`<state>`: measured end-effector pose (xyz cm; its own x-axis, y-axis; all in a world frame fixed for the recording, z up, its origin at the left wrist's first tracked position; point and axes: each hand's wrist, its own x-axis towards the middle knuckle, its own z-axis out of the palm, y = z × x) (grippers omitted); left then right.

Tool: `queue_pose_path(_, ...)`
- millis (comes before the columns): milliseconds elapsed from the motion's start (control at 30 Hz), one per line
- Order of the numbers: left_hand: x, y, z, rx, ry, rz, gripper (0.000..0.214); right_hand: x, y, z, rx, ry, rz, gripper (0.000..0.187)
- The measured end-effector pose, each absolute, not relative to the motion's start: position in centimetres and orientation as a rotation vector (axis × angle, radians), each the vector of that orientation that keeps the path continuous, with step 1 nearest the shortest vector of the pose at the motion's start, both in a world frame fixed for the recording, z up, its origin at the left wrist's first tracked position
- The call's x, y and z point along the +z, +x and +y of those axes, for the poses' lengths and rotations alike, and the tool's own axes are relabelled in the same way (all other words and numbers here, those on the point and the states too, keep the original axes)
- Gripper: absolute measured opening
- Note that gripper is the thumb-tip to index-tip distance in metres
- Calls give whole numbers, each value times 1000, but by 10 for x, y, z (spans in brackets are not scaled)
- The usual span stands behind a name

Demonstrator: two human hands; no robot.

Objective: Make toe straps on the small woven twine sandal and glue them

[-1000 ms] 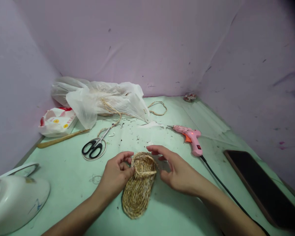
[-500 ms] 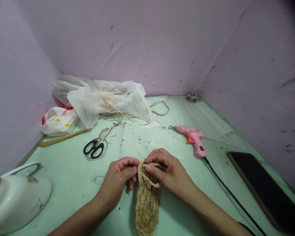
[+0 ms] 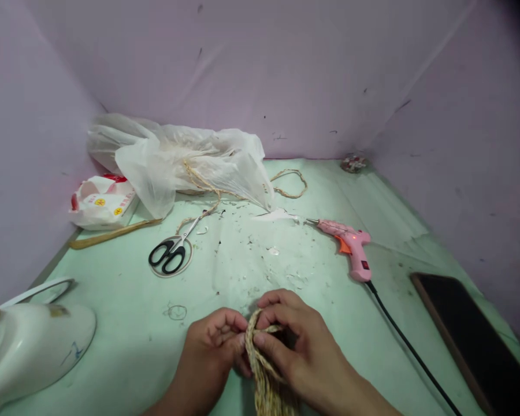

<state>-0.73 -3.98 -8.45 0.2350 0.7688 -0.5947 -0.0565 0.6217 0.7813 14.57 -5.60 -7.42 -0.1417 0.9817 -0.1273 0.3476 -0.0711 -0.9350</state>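
A bundle of braided straw cord (image 3: 271,393) hangs low at the front of the table, its lower end cut off by the picture's edge. My left hand (image 3: 212,352) pinches the left side of its looped top, fingers and thumb pressed together. On the other side my right hand (image 3: 301,346) grips the same top, thumb in front and fingers behind, with a loose strand crossing under the thumb. Part of the bundle is hidden by my right hand.
Ahead on the right lies a pink glue gun (image 3: 344,240), its black cable (image 3: 409,341) running toward me beside a dark phone (image 3: 472,341). Scissors (image 3: 171,254), a wooden strip (image 3: 112,234), a small printed packet (image 3: 101,205) and a white plastic bag (image 3: 203,156) lie left and back. A white container (image 3: 47,346) sits at left.
Both hands and the straw bundle sit lower in the picture. The view has shifted slightly, and less of the bundle shows. Both hands keep their hold at its top.
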Motion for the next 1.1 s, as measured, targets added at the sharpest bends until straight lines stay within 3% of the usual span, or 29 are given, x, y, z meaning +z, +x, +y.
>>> queue_pose_path(633,-75,-11,-49,431,879,1148,7,-71,159,-80,1310,-1418,-1662,14)
queue_pose_path(1100,-71,-14,-46,175,1111,1256,15,-73,180,-76,1392,-1447,-1451,17)
